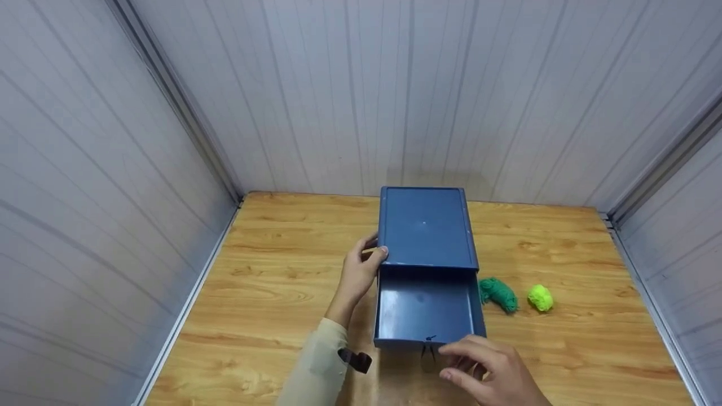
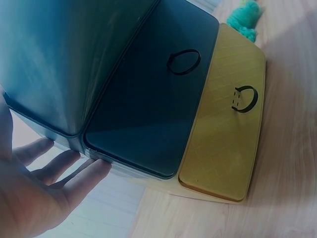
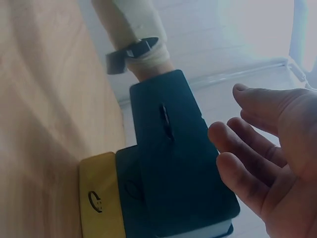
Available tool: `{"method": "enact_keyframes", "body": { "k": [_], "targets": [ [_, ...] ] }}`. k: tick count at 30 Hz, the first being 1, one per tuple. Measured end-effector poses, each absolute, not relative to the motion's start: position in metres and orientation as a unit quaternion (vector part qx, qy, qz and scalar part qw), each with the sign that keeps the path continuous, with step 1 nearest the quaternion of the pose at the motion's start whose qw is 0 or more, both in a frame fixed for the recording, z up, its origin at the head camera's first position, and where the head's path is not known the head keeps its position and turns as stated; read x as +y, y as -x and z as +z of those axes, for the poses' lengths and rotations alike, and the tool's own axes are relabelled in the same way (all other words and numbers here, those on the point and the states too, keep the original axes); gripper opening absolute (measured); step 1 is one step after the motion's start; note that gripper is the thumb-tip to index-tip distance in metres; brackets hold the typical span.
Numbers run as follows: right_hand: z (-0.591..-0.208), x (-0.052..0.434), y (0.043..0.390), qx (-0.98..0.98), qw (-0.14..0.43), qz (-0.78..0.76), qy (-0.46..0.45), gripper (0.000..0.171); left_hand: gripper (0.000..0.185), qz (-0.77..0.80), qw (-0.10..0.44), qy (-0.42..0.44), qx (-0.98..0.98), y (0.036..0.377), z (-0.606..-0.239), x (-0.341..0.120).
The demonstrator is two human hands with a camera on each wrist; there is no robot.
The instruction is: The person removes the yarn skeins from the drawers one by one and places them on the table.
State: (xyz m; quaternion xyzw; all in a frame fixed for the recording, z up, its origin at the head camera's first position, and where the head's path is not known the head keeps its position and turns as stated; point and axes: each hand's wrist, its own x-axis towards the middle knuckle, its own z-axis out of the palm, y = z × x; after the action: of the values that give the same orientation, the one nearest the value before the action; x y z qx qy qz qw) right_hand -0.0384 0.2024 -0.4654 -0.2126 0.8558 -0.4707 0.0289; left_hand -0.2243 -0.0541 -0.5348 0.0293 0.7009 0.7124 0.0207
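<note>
A blue plastic drawer cabinet [image 1: 423, 225] stands on the table with its top drawer [image 1: 423, 310] pulled out, showing the drawer's inner floor. My left hand [image 1: 360, 269] rests against the cabinet's left side, thumb at the top edge, fingers nearly straight along the wall. Beside the black loop handle [image 1: 428, 354], my right hand [image 1: 492, 369] hovers with loosely bent fingers; the right wrist view shows it apart from the drawer front [image 3: 178, 163]. Below, a dark blue drawer [image 2: 148, 99] and a yellow drawer [image 2: 223, 124] are closed, each with a black loop.
Right of the cabinet lie a green yarn bundle [image 1: 499, 294] and a bright yellow-green ball [image 1: 540, 298]. Pale panel walls [image 1: 361, 101] enclose the wooden table [image 1: 271, 270] at the back and both sides. A black strap [image 1: 355, 360] is on the left sleeve.
</note>
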Motion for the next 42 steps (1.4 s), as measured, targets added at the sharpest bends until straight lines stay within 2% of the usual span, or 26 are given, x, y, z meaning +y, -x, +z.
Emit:
{"method": "enact_keyframes", "body": {
  "k": [3,5,12,19,31,33,38,42],
  "targets": [
    [-0.468,0.201,0.037,0.857,0.059,-0.465,0.213,0.022,0.052,0.712,0.018,-0.031,0.701,0.225,-0.535,-0.054],
    [-0.472,0.2,0.037,0.855,0.058,-0.464,0.222,0.022,0.053,0.71,0.016,-0.033,0.703,0.225,-0.535,-0.053],
    [-0.491,0.196,0.038,0.835,0.017,-0.471,0.284,0.022,0.052,0.705,0.012,-0.031,0.709,0.224,-0.534,-0.054],
    [-0.497,0.197,0.04,0.844,0.1,-0.451,0.272,0.031,0.053,0.711,0.017,-0.028,0.702,0.225,-0.535,-0.053],
    [-0.502,0.194,0.05,0.864,0.167,-0.414,0.235,0.037,0.053,0.707,0.013,-0.031,0.706,0.224,-0.534,-0.054],
    [-0.505,0.193,0.051,0.868,0.162,-0.407,0.232,0.034,0.053,0.707,0.013,-0.031,0.707,0.224,-0.535,-0.054],
    [-0.51,0.189,0.049,0.875,0.093,-0.408,0.243,0.016,0.053,0.705,0.012,-0.033,0.708,0.225,-0.536,-0.054],
    [-0.51,0.186,0.048,0.876,0.063,-0.415,0.236,0.012,0.053,0.702,0.011,-0.031,0.712,0.224,-0.537,-0.054]
  ]
}}
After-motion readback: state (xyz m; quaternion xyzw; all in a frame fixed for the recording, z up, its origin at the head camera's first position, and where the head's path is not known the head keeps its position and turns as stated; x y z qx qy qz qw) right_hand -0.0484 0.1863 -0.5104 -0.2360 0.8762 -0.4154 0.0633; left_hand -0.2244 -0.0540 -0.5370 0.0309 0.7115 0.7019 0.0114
